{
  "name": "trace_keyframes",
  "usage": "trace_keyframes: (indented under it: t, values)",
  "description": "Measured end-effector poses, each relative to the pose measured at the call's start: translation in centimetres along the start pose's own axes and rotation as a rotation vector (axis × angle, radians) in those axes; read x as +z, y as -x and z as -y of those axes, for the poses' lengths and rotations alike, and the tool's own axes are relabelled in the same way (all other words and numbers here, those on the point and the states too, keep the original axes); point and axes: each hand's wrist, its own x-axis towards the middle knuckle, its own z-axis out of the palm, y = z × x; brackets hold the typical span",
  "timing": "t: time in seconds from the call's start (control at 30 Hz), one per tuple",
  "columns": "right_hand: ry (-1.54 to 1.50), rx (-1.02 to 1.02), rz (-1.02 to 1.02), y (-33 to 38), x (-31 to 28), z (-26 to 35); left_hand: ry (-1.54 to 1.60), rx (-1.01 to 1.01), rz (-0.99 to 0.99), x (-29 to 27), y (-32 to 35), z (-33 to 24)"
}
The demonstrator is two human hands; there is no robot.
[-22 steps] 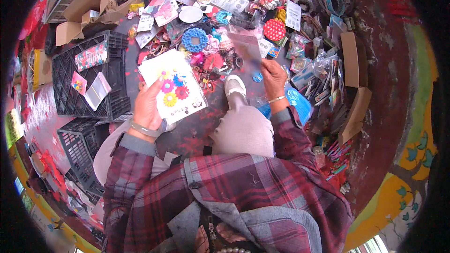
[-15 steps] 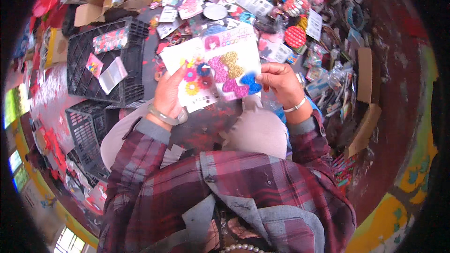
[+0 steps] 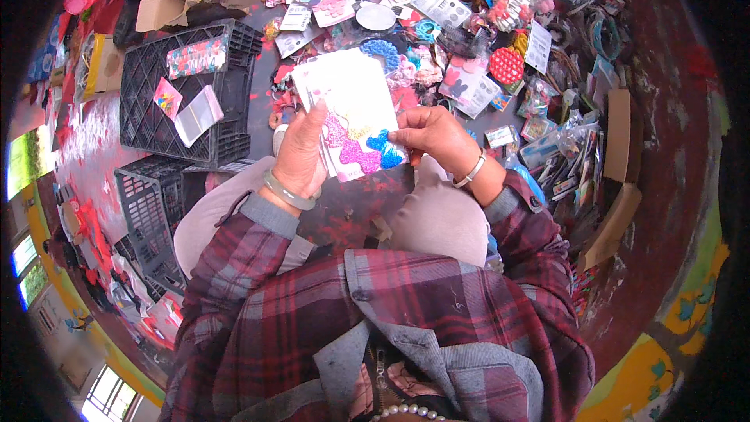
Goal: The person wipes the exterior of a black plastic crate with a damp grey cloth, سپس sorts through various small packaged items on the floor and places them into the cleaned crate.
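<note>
Cards point(image 3: 351, 82) held two-handed.
Left hand point(image 3: 301, 153) clamps them, thumb on top; right hand point(image 3: 439, 141) pinches their edge by a blue bow point(image 3: 387, 156).

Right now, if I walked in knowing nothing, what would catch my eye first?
Probably the white card bearing glittery pink and blue shapes, in the middle, between the left hand and the right hand. Beyond it spreads a colourful jumble of packets and accessories, where a round red piece stands out, right of centre. On the left, small packets lie on a black plastic crate.
</note>
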Motion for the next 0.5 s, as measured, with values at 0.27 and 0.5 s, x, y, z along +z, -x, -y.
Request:
trace_keyframes:
  t: [0.27,0.5]
  values:
    - [-0.115,-0.104,-0.039,-0.5,-2.1,0.2,-0.115,0.019,-0.105,-1.1,-0.2,0.6]
    - [0.176,0.265,-0.883,-12.2,-20.7,-21.0,-0.069,-0.01,-0.128,-0.9,-0.5,0.4]
